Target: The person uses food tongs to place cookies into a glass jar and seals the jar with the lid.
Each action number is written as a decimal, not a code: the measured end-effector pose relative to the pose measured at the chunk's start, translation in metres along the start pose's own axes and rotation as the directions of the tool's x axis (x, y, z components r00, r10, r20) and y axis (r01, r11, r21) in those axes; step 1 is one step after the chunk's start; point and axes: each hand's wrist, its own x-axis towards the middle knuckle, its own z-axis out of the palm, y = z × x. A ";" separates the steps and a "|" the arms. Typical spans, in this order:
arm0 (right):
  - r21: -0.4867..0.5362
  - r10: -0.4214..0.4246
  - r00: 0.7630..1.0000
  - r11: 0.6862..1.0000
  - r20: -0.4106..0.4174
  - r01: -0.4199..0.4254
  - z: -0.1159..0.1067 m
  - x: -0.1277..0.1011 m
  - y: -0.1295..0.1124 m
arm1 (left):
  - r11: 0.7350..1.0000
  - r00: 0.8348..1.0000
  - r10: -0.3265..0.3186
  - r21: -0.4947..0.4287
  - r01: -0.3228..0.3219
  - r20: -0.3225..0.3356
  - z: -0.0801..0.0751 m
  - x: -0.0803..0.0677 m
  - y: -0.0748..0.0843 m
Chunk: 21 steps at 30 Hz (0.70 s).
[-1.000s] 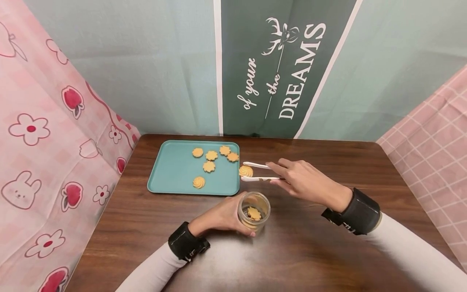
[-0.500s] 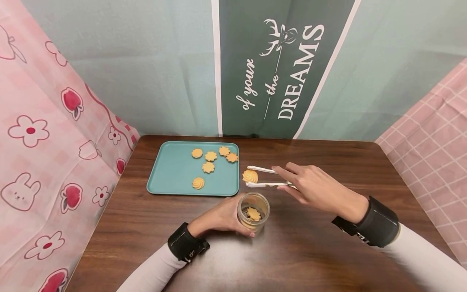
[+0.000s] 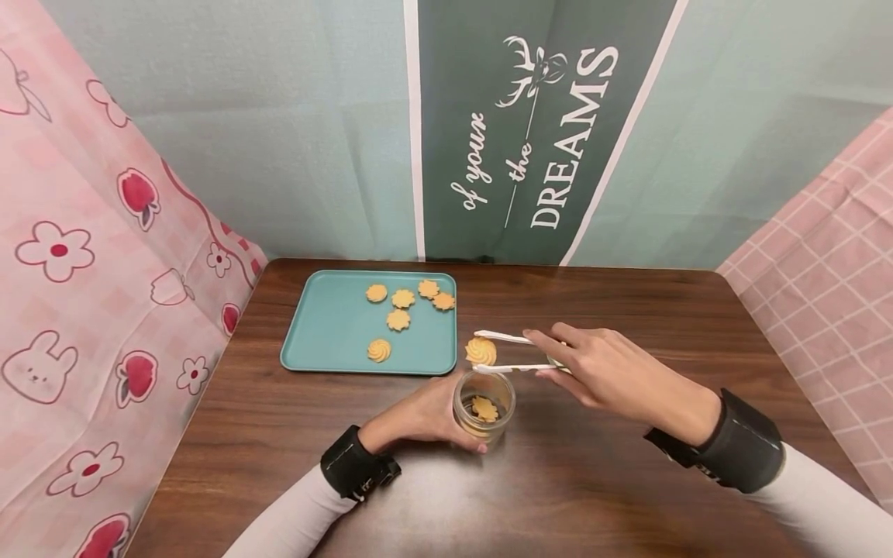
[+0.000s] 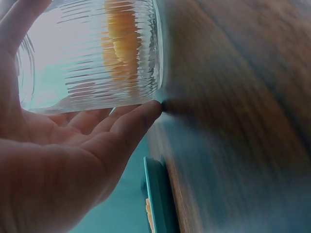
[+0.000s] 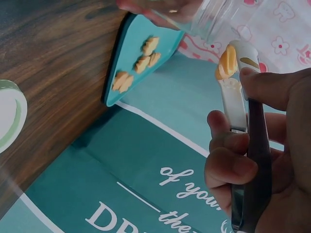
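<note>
My left hand (image 3: 425, 415) grips a small ribbed glass jar (image 3: 484, 407) standing on the wooden table (image 3: 628, 496); the jar (image 4: 92, 53) has a cookie inside (image 3: 484, 408). My right hand (image 3: 614, 372) pinches white tongs (image 3: 509, 353) that clamp a swirled yellow cookie (image 3: 480, 351) just above the jar's far rim. In the right wrist view the tongs (image 5: 238, 102) hold the cookie (image 5: 227, 62) close to the jar (image 5: 214, 17). A teal tray (image 3: 328, 333) behind the jar carries several more cookies (image 3: 398, 318).
A white and green lid (image 5: 9, 114) lies on the table beside my right hand. Patterned cloth walls close in the table at the left, back and right. Bare wood lies to the right of and in front of the jar.
My right hand has carried the tongs and cookie from beside the tray's right edge toward me, down to just above the jar. The left hand and jar have stayed put.
</note>
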 end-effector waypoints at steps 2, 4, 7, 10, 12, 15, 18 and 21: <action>0.010 0.004 1.000 1.000 0.007 -0.004 -0.002 -0.002 -0.002 | 1.000 1.000 -0.001 -0.008 0.001 0.002 0.000 0.001 0.000; 0.020 0.007 1.000 1.000 0.015 -0.008 -0.004 -0.003 -0.004 | 1.000 1.000 -0.003 -0.014 0.003 0.001 0.001 0.001 -0.001; 0.023 0.007 1.000 1.000 0.016 -0.007 -0.005 -0.004 -0.007 | 1.000 1.000 -0.004 -0.014 0.004 -0.004 0.000 0.002 -0.001; 0.023 -0.001 1.000 1.000 0.005 0.001 -0.007 -0.005 -0.009 | 1.000 1.000 -0.009 -0.003 0.009 -0.011 0.000 0.001 -0.001; 0.027 -0.005 1.000 1.000 0.000 0.005 -0.008 -0.006 -0.011 | 1.000 1.000 -0.012 0.006 0.012 -0.015 -0.001 0.001 0.000; 0.035 -0.011 1.000 0.999 -0.006 0.011 -0.008 -0.008 -0.013 | 1.000 1.000 -0.012 0.026 0.013 -0.016 -0.001 0.001 0.000; 0.042 -0.013 1.000 0.999 -0.005 0.013 -0.009 -0.012 -0.016 | 0.999 1.000 -0.012 0.032 0.013 -0.013 0.000 0.001 0.000; 0.058 -0.022 1.000 0.998 -0.004 0.022 -0.008 -0.016 -0.018 | 0.999 1.000 -0.019 0.032 0.020 -0.011 0.000 0.001 0.000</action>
